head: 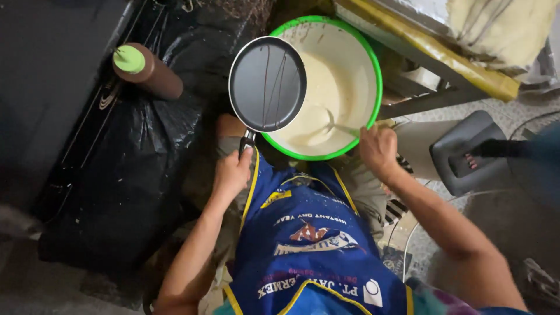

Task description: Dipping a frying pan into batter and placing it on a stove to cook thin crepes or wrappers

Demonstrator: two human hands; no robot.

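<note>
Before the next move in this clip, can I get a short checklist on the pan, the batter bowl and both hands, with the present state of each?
1. Left hand grips the handle of the black pan: ok.
2. Pan held partly over the green-rimmed bowl: ok.
3. Pan surface clean: not ok, thin dark streaks run down it.
4. Right hand holds the ladle, its scoop end down in the pale batter: ok.
5. Batter in the ladle: cannot tell, its end is sunk in the batter.
6. Brown squeeze bottle with green cap lies apart on the black bag, touched by neither hand: ok.
</note>
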